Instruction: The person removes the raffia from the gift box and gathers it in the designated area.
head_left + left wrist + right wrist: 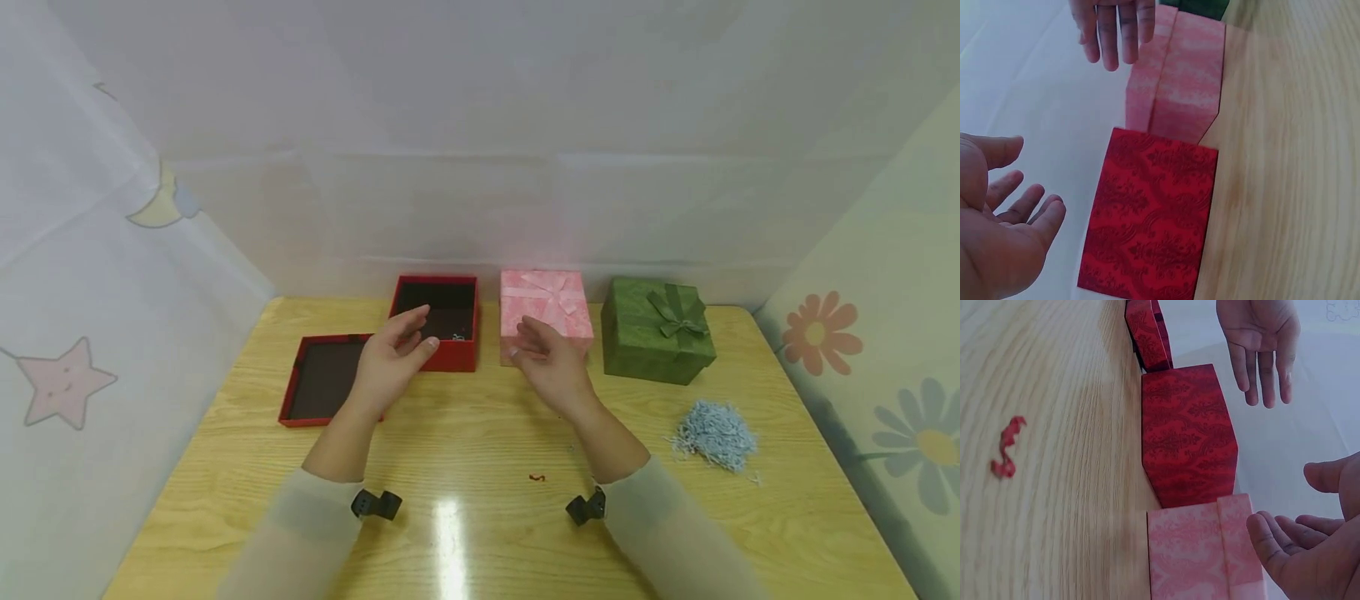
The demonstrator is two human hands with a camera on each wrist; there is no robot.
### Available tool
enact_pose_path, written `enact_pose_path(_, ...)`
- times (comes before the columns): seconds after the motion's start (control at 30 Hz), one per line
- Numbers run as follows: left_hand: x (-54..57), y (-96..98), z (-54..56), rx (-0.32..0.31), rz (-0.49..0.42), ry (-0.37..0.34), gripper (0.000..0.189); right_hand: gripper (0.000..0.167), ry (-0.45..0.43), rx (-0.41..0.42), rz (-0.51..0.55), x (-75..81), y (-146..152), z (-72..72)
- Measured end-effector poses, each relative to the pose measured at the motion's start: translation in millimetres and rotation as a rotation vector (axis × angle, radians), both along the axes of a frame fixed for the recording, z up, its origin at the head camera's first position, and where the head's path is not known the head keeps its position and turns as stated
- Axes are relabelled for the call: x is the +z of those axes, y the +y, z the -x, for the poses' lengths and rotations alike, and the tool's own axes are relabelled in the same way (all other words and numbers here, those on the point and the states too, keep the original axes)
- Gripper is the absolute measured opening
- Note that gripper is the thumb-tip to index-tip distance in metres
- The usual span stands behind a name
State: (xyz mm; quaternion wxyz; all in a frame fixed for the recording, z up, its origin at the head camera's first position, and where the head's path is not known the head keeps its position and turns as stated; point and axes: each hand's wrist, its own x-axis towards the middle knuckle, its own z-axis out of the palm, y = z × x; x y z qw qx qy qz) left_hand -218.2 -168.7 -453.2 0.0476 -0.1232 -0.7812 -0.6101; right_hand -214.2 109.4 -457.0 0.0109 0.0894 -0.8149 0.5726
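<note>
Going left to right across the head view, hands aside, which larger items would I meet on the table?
Shallow red square lid with a dark inside, open red square box with a dark inside, pink box with a ribbon bow, green box with a green bow, pile of light-blue shredded filler.

In the head view, the left hand [388,360], at 8 o'clock, hides part of the red lid [326,379] and the red box's [453,357] near left corner; the right hand [557,367], at 4 o'clock, covers part of the pink box's [543,300] front. A pale scrap [458,337] inside the red box is too small to tell. The 6 o'clock edge cuts off the table [465,433] and both sleeves [300,525]. In the left wrist view, the green box [1200,7] is cut off at 12 o'clock.
</note>
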Motion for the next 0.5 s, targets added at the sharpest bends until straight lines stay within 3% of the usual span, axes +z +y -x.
enact_pose_path(0.5, -12.7, 54.3, -3.0, -0.053, -0.098, -0.001, 0.052, 0.062, 0.046, -0.14, -0.033, -7.9, 41, -1.7)
